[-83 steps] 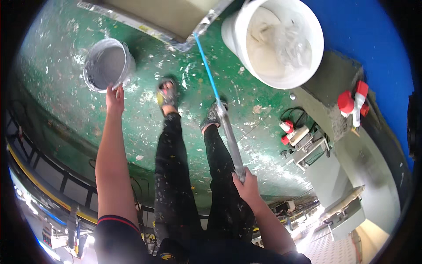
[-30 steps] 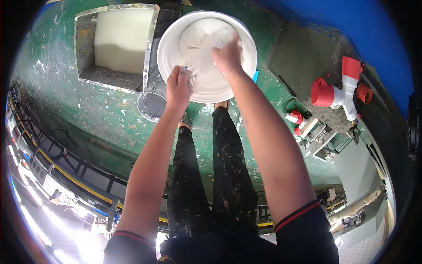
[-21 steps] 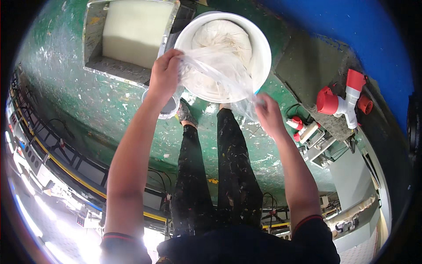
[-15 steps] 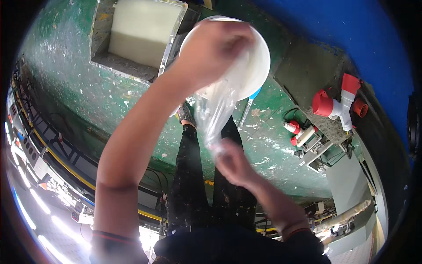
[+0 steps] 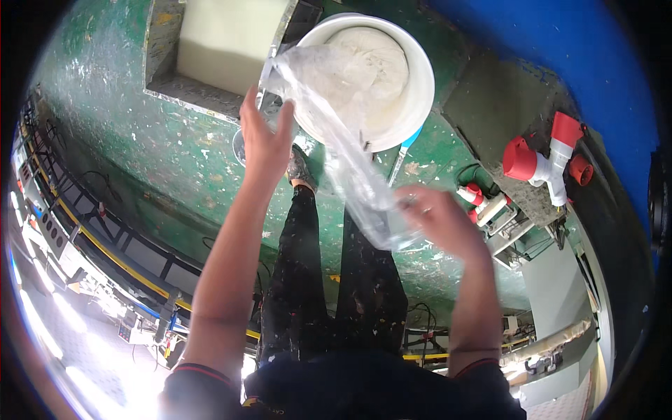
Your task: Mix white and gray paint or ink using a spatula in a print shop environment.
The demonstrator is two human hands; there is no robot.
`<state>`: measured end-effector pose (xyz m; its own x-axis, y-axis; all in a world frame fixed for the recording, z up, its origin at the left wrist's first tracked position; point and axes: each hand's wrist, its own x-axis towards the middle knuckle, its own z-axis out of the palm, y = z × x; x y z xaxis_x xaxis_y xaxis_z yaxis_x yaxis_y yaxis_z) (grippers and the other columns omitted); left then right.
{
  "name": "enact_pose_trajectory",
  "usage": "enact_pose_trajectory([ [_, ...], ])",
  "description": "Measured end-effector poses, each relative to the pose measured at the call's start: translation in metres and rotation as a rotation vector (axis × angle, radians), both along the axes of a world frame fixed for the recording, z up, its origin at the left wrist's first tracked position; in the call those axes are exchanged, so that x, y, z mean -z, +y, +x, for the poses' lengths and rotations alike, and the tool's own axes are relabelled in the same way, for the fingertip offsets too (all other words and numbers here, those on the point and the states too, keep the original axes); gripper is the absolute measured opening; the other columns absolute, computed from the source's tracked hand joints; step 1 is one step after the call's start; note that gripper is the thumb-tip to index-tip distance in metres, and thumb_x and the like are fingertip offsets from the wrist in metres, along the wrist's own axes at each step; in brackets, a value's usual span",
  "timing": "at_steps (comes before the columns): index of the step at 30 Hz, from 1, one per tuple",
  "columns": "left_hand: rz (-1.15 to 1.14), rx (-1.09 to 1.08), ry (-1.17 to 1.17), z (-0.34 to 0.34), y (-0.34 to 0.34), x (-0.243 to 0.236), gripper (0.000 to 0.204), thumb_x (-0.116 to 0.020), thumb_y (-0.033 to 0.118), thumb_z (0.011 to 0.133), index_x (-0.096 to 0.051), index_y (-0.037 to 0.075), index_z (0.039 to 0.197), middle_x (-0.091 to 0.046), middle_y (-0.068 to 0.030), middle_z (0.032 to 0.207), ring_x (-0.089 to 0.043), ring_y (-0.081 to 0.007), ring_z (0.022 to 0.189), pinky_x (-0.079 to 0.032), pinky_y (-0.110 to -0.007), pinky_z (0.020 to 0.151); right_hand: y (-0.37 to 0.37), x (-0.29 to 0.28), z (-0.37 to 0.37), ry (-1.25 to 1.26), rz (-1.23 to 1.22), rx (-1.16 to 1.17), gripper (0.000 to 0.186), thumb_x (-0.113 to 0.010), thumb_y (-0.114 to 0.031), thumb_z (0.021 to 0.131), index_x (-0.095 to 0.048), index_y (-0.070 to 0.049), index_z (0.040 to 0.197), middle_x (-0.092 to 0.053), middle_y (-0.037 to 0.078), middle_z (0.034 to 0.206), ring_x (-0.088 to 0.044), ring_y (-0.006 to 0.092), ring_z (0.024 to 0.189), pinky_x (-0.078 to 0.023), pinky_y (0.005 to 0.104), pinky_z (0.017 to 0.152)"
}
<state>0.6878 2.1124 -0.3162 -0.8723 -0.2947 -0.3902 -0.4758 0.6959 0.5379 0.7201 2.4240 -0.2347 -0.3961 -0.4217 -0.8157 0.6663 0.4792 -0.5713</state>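
A long clear plastic bag (image 5: 350, 171) stretches slantwise across the near side of a white bucket (image 5: 422, 91). Its lower end is at my right hand (image 5: 446, 222), whose blurred fingers are curled on the film. At the bag's upper end, my left hand (image 5: 266, 143) has its thumb and fingers spread; the thumb is against or very close to the film. Inside the bucket lies a thick, off-white paste (image 5: 371, 59) with a swirled, lumpy top. Part of the paste shows through the bag.
A grimy square metal bin (image 5: 161, 63) with pale material stands left of the bucket. A blue-and-metal tool (image 5: 404, 155) lies at the bucket's near right. Red-and-white plug connectors (image 5: 542, 164) sit on the right-hand ledge. My paint-spotted shoe (image 5: 299, 168) stands on the green floor (image 5: 189, 161).
My left hand has moved from above the bucket to its left side and spread its fingers. My right hand has gone rightward and slightly up, drawing the bag out. The paste is now uncovered.
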Motion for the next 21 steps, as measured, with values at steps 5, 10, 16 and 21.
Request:
enact_pose_trajectory([
  [5,0.742,-0.068,-0.431,0.130,-0.032,0.067,0.068,-0.065,0.036,0.101,-0.040,-0.006,0.148,-0.054,-0.0199,0.140,-0.051,-0.0296,0.130,-0.043,-0.041,0.107,-0.005,-0.015,-0.126,0.509,0.554,-0.122,0.049,-0.064,-0.042,0.101,-0.064,-0.001,0.128,-0.067,0.015,0.079,-0.067,0.0239,0.075,-0.050,0.0396,0.068],
  [10,0.926,-0.628,-0.614,0.072,0.094,0.032,0.049,-0.067,0.016,0.093,-0.052,-0.004,0.136,-0.068,-0.0219,0.118,-0.065,-0.0385,0.109,-0.051,-0.043,0.094,-0.106,-0.001,-0.175,1.214,0.204,-0.181,0.054,-0.075,-0.043,0.092,-0.064,-0.001,0.122,-0.069,0.019,0.102,-0.068,0.0319,0.092,-0.052,0.0436,0.080],
  [16,0.331,-0.248,-0.348,0.102,0.060,0.045,0.036,-0.057,0.010,0.089,-0.055,-0.004,0.122,-0.065,-0.0332,0.102,-0.066,-0.0460,0.097,-0.051,-0.049,0.084,-0.170,0.129,-0.133,0.766,0.789,-1.279,0.057,-0.060,-0.031,0.099,-0.046,-0.012,0.151,-0.072,0.016,0.125,-0.062,0.0372,0.126,-0.026,0.0651,0.118],
  [21,0.299,-0.376,-0.280,0.112,-0.048,0.054,0.045,-0.058,0.026,0.095,-0.062,-0.007,0.125,-0.071,-0.0225,0.088,-0.070,-0.0313,0.080,-0.053,-0.042,0.076,-0.062,0.163,-0.090,0.591,0.591,-0.325,0.046,-0.056,-0.022,0.099,-0.048,-0.002,0.140,-0.068,0.031,0.112,-0.067,0.0468,0.105,-0.054,0.0548,0.090],
])
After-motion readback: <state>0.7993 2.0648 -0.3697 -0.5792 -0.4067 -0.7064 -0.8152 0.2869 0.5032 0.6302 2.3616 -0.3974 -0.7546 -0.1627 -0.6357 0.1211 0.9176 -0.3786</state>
